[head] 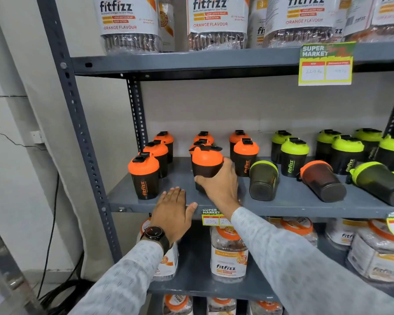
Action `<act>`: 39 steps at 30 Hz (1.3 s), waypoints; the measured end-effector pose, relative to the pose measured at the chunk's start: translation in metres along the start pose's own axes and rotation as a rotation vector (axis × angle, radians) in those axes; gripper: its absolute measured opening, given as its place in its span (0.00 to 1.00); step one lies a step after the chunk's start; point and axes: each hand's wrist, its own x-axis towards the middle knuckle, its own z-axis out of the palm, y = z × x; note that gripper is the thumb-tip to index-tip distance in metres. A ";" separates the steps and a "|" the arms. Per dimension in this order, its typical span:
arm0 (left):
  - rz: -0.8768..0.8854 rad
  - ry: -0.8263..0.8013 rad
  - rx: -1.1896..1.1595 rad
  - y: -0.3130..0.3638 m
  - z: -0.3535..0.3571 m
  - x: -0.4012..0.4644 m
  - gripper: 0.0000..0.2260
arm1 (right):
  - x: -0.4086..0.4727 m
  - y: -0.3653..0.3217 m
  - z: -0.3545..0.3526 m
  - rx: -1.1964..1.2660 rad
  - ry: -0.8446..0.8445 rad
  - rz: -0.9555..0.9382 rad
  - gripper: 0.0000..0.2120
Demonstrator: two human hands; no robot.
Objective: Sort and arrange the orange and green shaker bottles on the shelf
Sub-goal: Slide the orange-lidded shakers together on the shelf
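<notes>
My right hand [221,183] grips an orange-lidded black shaker bottle [207,161], upright at the front of the middle row on the grey shelf [293,205]. My left hand [173,212] rests flat and open on the shelf's front edge, holding nothing. Several orange shakers stand upright at the left, one at the front [144,176]. Green-lidded shakers [294,155] stand upright at the right. Three shakers lie on their sides: a green one [263,180], an orange one [322,180] and another green one [380,183].
Large Fitfizz jars [216,21] fill the shelf above, and more jars [229,253] the shelf below. Price tags [325,64] hang from the shelf edges. A grey upright post [82,137] bounds the left side, with a white wall and cables beyond.
</notes>
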 end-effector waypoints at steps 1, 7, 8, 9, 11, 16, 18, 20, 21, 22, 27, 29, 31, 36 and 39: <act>-0.003 -0.002 -0.005 0.000 0.000 0.000 0.34 | -0.002 0.003 0.004 -0.007 0.010 -0.013 0.43; -0.008 0.004 -0.010 0.000 0.001 0.000 0.35 | -0.011 0.012 0.022 -0.038 0.062 -0.025 0.45; -0.008 0.005 -0.007 0.000 0.001 0.000 0.35 | -0.012 0.014 0.025 -0.046 0.067 -0.028 0.45; -0.007 0.004 -0.005 0.000 0.001 -0.001 0.35 | -0.013 0.015 0.027 -0.051 0.075 -0.029 0.46; -0.004 0.001 -0.003 0.000 0.000 -0.001 0.37 | -0.014 0.016 0.030 -0.059 0.094 -0.027 0.46; -0.004 0.017 -0.008 -0.001 0.004 0.000 0.36 | -0.016 0.016 0.034 -0.083 0.121 -0.036 0.46; -0.004 0.008 -0.011 0.000 0.004 0.000 0.35 | -0.017 0.016 0.034 -0.086 0.113 -0.031 0.46; 0.000 0.008 -0.017 0.000 0.003 -0.001 0.35 | -0.018 0.016 0.031 -0.078 0.091 -0.024 0.49; -0.001 0.016 -0.021 0.000 0.003 -0.001 0.34 | -0.019 0.016 0.028 -0.077 0.075 -0.022 0.52; -0.005 0.028 -0.026 0.000 0.003 -0.001 0.34 | -0.020 0.015 0.024 -0.081 0.061 -0.022 0.54; -0.039 0.082 -0.067 0.005 0.004 0.001 0.31 | -0.021 0.015 -0.015 -0.060 0.051 -0.096 0.50; -0.057 0.082 -0.060 0.008 0.004 0.000 0.32 | -0.020 0.013 -0.037 -0.049 0.081 -0.160 0.43; -0.070 0.071 -0.053 0.009 0.005 0.001 0.34 | -0.014 0.010 -0.063 -0.074 0.141 -0.229 0.36; -0.090 0.047 -0.022 0.009 0.004 0.004 0.38 | 0.021 0.029 -0.145 -0.308 0.304 -0.284 0.25; -0.097 0.009 -0.015 0.013 0.000 0.004 0.38 | 0.044 0.051 -0.195 -0.650 0.288 -0.121 0.25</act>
